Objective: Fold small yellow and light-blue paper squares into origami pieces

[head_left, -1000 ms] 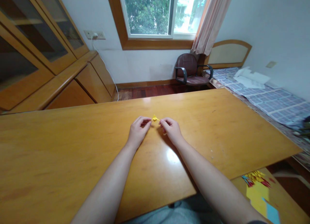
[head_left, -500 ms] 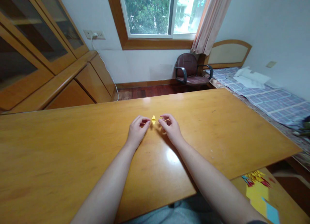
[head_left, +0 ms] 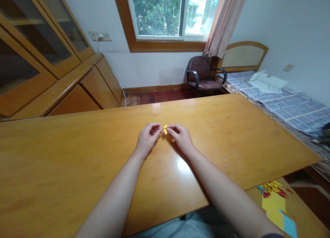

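A tiny folded piece of yellow paper (head_left: 165, 128) sits between my two hands, low over the middle of a long wooden table (head_left: 77, 155). My left hand (head_left: 146, 139) pinches its left side with curled fingers. My right hand (head_left: 180, 136) pinches its right side, fingers also curled. Both forearms reach in from the near edge. The paper's exact shape is too small to make out.
A lower surface at the bottom right carries sheets of coloured paper (head_left: 274, 203) and several small folded pieces. Behind the table stand a brown armchair (head_left: 201, 73), wooden cabinets (head_left: 51, 59) on the left and a bed (head_left: 283, 100) on the right.
Half a second ago my right hand had let go, its fingers apart, while the left held the paper upright. Now the right hand pinches the paper again.
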`<state>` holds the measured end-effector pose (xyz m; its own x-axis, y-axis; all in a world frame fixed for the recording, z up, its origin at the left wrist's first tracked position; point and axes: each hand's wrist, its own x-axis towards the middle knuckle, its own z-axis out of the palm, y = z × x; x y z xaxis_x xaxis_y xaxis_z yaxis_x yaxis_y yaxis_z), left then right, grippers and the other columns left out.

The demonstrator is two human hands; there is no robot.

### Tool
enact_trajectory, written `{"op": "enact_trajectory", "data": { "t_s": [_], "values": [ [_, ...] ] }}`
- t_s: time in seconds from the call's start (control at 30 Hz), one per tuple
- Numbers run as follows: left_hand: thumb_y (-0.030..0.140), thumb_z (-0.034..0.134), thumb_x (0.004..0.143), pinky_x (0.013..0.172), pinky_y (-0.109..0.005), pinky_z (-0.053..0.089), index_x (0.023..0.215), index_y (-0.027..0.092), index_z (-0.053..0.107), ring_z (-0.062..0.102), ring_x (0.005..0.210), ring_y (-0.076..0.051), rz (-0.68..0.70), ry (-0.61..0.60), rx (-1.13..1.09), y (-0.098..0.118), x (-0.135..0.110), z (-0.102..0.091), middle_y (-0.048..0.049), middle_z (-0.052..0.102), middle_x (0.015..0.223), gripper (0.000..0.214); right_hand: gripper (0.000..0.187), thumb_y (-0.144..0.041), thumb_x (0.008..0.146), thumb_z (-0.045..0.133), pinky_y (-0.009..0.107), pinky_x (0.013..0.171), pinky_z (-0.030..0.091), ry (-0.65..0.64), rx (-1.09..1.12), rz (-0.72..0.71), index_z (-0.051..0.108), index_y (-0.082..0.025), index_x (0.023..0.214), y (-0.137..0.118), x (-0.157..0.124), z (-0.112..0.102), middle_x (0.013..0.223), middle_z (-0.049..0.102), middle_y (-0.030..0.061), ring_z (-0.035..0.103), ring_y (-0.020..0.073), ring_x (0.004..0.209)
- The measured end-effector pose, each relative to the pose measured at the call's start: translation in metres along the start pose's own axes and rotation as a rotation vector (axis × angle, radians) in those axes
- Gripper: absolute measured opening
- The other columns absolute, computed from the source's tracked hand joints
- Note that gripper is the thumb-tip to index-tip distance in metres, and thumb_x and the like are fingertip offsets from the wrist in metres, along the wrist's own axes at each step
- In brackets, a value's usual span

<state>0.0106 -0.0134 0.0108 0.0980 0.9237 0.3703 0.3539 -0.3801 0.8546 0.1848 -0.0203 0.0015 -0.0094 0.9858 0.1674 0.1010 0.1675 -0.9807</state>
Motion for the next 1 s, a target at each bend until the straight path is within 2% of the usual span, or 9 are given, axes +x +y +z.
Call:
{"op": "enact_trajectory", "data": {
  "t_s": [0.23, 1.0],
  "values": [
    [0.034, 0.062, 0.086, 0.075, -0.029, 0.051, 0.085, 0.020, 0.069, 0.064, 0.078, -0.018, 0.046, -0.033, 0.070, 0.0000, 0.0011, -0.0024, -0.0034, 0.069, 0.083, 0.016, 0.020, -0.038, 0.083, 0.065, 0.025, 0.063, 0.048, -0.011, 0.045, -0.007, 0.070, -0.019, 0.087, 0.0004, 0.0000, -0.0005, 0.072, 0.068, 0.0011, 0.062, 0.0151, 0.065],
    [0.035, 0.063, 0.084, 0.070, -0.028, 0.049, 0.080, 0.019, 0.066, 0.063, 0.073, -0.018, -0.045, -0.082, -0.020, -0.0076, 0.0023, 0.0008, -0.0030, 0.068, 0.078, 0.017, 0.019, -0.038, 0.085, 0.064, 0.026, 0.062, 0.047, -0.018, -0.077, -0.087, 0.071, -0.020, 0.086, -0.0020, -0.0015, -0.0014, 0.078, 0.067, 0.0012, 0.059, 0.0131, 0.058]
  ]
}}
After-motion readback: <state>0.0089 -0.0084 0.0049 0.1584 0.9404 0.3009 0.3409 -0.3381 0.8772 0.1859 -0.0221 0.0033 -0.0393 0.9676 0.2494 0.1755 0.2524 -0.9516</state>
